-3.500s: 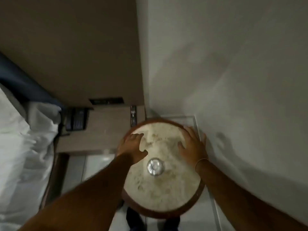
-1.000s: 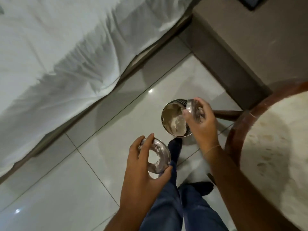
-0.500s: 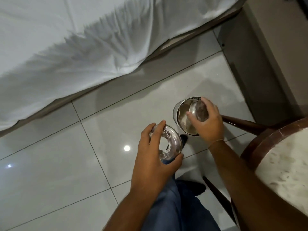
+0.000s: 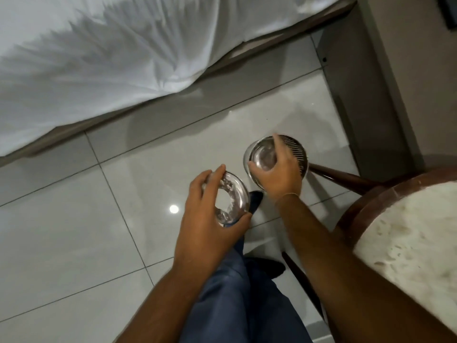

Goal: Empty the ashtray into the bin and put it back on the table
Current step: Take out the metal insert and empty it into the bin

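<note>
The metal ashtray is in two parts. My left hand [image 4: 205, 214] holds its ring-shaped lid [image 4: 235, 201] by the edge, above the floor tiles. My right hand [image 4: 277, 174] grips the ashtray bowl [image 4: 263, 157] and holds it tipped over the mouth of a small slotted metal bin [image 4: 298, 151], which stands on the floor next to the table leg. My hand and the bowl cover most of the bin. The round table [image 4: 405, 243], with a pale marbled top and a dark wood rim, is at the right edge of the view.
A bed with a white sheet [image 4: 99, 58] fills the top left. A beige bedside cabinet [image 4: 395, 82] stands at the top right behind the bin. Glossy floor tiles [image 4: 86, 231] spread to the left. My legs in blue trousers [image 4: 242, 300] are at the bottom.
The bowl in my right hand has turned further over the bin mouth. My left hand keeps the lid at about the same height. The view has shifted a little.
</note>
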Motion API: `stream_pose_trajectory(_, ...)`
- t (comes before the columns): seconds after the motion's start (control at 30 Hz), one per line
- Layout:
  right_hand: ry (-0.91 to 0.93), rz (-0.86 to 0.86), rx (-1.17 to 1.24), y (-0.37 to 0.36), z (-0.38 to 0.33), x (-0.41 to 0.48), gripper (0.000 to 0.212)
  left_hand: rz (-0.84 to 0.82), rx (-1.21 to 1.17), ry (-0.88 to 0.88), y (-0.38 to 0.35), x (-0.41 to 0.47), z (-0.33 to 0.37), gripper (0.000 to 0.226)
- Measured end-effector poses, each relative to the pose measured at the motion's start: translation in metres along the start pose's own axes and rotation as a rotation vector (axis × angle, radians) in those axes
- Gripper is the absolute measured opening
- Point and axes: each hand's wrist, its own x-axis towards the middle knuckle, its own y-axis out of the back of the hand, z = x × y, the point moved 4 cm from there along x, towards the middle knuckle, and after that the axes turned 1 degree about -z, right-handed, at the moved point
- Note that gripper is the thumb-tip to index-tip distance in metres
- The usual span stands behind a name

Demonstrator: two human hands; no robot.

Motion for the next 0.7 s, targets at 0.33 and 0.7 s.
stream_pose_trajectory(0.33, -0.103, -0.058, -0.033, -0.017, 0.01, -0.007, 0.1, -0.003, 0.044, -0.011, 0.001, 0.004, 0.004, 0.1)
stream_pose_trajectory(0.7, 0.127, 0.425, 0.148, 0.046, -0.011, -0.014, 0.088, -0.003, 0.041, -0.049, -0.008, 0.005, 0.005, 0.099)
